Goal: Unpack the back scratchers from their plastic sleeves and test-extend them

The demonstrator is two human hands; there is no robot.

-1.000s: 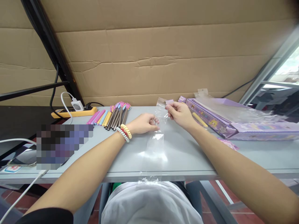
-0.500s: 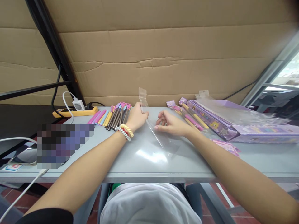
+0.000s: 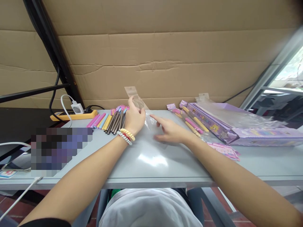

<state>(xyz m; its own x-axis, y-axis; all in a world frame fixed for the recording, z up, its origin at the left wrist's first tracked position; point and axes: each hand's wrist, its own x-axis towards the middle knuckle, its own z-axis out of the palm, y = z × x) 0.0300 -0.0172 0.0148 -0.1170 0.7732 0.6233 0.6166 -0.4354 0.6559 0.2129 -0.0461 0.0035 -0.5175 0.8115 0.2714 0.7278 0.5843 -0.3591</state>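
Observation:
My left hand (image 3: 135, 118), with coiled bands at its wrist, pinches a clear plastic bag (image 3: 139, 101) whose top flap rises beyond the fingers. The lower end of the bag hangs toward my right hand (image 3: 167, 128). That hand hovers over the table with thumb and index finger apart, and I see nothing in it. Left of my left hand lie metallic-barrelled pens (image 3: 115, 121) with pink and blue tops, beside a row of pink, blue and yellow pen barrels (image 3: 101, 121). To the right of my right hand, bagged pens (image 3: 193, 123) lie against a purple box.
The purple printed box (image 3: 227, 126) holds more clear bags (image 3: 236, 115) at the right. Pink printed cards (image 3: 223, 150) lie before it. A yellow power strip (image 3: 87, 115) with a white charger (image 3: 77, 107) stands at the back left. A cardboard wall (image 3: 151, 50) closes off the back.
My left hand has turned upward and the bag's top has swung left. The bag's lower end has lifted off the table. My right index finger has stretched out.

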